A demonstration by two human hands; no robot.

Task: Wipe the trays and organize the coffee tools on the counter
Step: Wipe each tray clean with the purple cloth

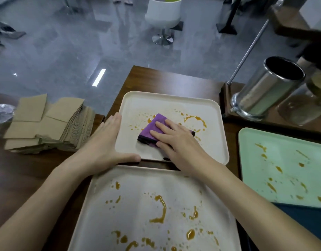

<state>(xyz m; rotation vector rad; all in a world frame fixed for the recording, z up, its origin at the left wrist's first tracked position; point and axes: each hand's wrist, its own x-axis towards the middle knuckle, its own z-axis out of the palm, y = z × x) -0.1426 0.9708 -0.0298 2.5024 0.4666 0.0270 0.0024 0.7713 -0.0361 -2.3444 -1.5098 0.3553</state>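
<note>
The folded purple cloth (152,129) lay near the middle of the far cream tray (174,104), among orange-brown stains: a ring of residue to its right and scattered droplets to its left. The right hand (179,144) rested flat upon the cloth, fingers straight and together, pressing it to the tray floor without curling round it. The left hand (105,147) was laid against the tray's near-left corner, fingers extended along the left rim and thumb spread along the near edge, grasping nothing.

A second cream tray (138,187) sat just in front of the first, nearly touching it, and carried heavier streaks and blots of the same residue. A pale green tray (286,182), likewise stained, lay to the right. All three stood on the dark wooden counter (38,169).

To the left, a stack of cardboard sleeves (47,124) sat on the counter. At the far right stood a steel cylinder (264,89), open at the top.
</note>
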